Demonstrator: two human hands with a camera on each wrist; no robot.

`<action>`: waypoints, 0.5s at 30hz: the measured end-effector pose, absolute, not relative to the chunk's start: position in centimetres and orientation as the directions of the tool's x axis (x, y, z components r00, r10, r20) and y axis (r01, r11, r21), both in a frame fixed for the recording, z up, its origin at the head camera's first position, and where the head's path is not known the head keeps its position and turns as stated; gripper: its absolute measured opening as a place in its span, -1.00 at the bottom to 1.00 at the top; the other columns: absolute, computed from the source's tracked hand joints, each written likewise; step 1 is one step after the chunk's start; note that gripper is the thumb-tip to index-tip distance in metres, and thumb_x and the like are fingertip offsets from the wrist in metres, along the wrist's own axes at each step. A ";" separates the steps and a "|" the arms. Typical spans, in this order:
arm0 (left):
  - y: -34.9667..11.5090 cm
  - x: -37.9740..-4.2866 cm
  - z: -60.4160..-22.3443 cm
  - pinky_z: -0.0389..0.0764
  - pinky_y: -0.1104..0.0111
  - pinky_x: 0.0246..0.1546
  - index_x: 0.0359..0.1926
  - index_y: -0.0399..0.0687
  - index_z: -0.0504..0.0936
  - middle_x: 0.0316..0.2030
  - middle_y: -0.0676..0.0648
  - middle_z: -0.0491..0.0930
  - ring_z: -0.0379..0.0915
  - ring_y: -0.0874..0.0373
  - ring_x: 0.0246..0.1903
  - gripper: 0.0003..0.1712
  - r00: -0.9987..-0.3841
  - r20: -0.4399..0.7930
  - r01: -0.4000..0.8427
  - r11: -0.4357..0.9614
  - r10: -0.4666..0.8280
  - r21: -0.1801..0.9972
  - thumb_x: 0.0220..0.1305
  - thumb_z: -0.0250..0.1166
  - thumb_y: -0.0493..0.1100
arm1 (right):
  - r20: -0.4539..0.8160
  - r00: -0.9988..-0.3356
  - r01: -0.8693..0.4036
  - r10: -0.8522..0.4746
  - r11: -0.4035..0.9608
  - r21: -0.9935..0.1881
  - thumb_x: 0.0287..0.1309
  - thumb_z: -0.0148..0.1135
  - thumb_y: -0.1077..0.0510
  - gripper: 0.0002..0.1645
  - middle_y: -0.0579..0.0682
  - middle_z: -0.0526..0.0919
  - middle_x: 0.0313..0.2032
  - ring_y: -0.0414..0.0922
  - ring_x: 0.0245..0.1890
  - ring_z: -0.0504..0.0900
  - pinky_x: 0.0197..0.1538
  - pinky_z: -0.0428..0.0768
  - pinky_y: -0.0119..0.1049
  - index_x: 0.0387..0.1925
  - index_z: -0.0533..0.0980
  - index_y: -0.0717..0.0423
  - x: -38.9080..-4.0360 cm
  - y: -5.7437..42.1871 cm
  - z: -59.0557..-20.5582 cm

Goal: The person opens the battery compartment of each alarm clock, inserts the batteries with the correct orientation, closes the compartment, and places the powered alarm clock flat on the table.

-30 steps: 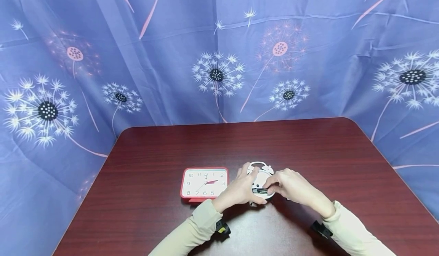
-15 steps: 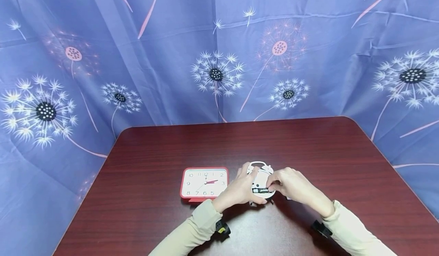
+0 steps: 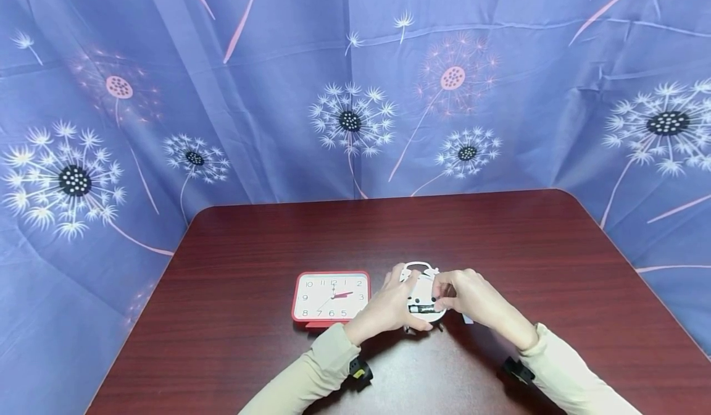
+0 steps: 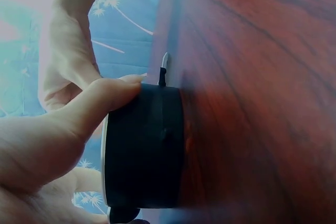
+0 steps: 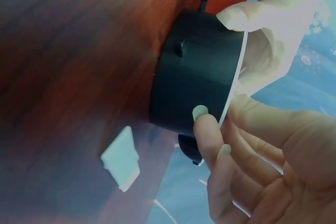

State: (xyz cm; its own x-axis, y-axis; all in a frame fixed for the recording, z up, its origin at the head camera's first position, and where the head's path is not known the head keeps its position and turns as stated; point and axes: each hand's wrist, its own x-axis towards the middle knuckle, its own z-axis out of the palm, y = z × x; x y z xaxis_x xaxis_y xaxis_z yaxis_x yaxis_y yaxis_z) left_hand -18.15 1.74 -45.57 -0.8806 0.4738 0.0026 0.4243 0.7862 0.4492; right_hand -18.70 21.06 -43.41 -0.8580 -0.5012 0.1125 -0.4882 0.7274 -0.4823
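A twin-bell alarm clock [image 3: 424,289] lies with its white back up; both wrist views show its black side [image 4: 144,150]. My left hand [image 3: 390,304] grips it from the left, with the thumb [image 4: 118,92] on the rim near me. In the back's slot sits a battery [image 3: 422,309]. My right hand [image 3: 471,297] is curled over the clock's right edge, its thumb at the battery's right end. Lower fingertips of that hand touch the black side [image 5: 197,72] in the right wrist view. A small white cover [image 5: 122,158] lies beside the clock.
A red-framed rectangular clock [image 3: 333,296] stands just left of my left hand, facing me. The dark red wooden table [image 3: 250,248] ends at a blue dandelion curtain [image 3: 289,81] behind.
My right fingers have drawn slightly back to the right and spread apart, showing more of the battery in the slot. The white cover shows more. My left hand holds the clock as before.
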 end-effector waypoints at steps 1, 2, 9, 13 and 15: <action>1.7 -18.1 -45.6 0.59 0.29 -0.07 0.36 -0.07 0.31 0.31 -0.20 0.20 0.27 -0.07 0.23 0.17 -0.881 0.006 0.424 0.785 0.472 0.452 -0.31 0.62 0.16 | 0.107 -0.861 -0.480 -0.497 0.726 -0.492 -0.18 0.50 0.19 -0.72 -0.30 0.58 -0.59 -0.43 -0.57 0.43 -0.44 0.40 -0.45 -0.57 0.49 -0.09 -18.8 21.0 -43.4; 1.7 -18.1 -45.6 0.59 0.30 -0.07 0.36 -0.06 0.31 0.31 -0.20 0.21 0.27 -0.06 0.23 0.17 -0.882 0.009 0.423 0.785 0.470 0.453 -0.31 0.62 0.15 | 0.101 -0.865 -0.471 -0.492 0.725 -0.502 -0.19 0.51 0.21 -0.69 -0.28 0.59 -0.60 -0.43 -0.57 0.44 -0.44 0.40 -0.45 -0.57 0.47 -0.08 -18.8 21.0 -43.4; 1.8 -18.0 -45.7 0.57 0.32 -0.03 0.35 -0.05 0.33 0.30 -0.19 0.22 0.28 -0.05 0.22 0.17 -0.886 0.014 0.415 0.778 0.463 0.471 -0.34 0.64 0.14 | 0.070 -0.884 -0.430 -0.462 0.744 -0.511 -0.26 0.51 0.26 -0.64 -0.24 0.57 -0.63 -0.38 -0.59 0.44 -0.44 0.40 -0.42 -0.58 0.41 -0.03 -18.9 20.5 -43.1; 1.8 -18.1 -45.7 0.56 0.33 0.00 0.35 -0.08 0.34 0.28 -0.21 0.24 0.29 -0.06 0.21 0.17 -0.884 0.028 0.422 0.773 0.466 0.473 -0.35 0.64 0.13 | 0.072 -0.888 -0.428 -0.453 0.762 -0.487 -0.32 0.52 0.27 -0.62 -0.25 0.53 -0.66 -0.36 -0.61 0.40 -0.46 0.38 -0.41 -0.60 0.41 -0.02 -18.9 20.2 -42.8; 1.8 -18.1 -45.7 0.55 0.33 0.01 0.34 -0.09 0.35 0.28 -0.22 0.24 0.30 -0.07 0.19 0.17 -0.883 0.034 0.428 0.773 0.468 0.469 -0.35 0.64 0.14 | 0.064 -0.888 -0.429 -0.455 0.771 -0.470 -0.35 0.52 0.28 -0.61 -0.25 0.50 -0.67 -0.34 -0.62 0.37 -0.46 0.36 -0.39 -0.61 0.41 -0.02 -18.9 20.0 -42.5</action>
State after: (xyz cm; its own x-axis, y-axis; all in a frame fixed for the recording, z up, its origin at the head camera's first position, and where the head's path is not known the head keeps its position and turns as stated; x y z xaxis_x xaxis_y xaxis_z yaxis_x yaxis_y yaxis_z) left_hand -18.14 1.81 -45.65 -0.8830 0.4681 0.0343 0.4279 0.7727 0.4688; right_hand -18.92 19.97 -42.50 -0.8883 -0.4549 0.0640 -0.4289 0.7714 -0.4702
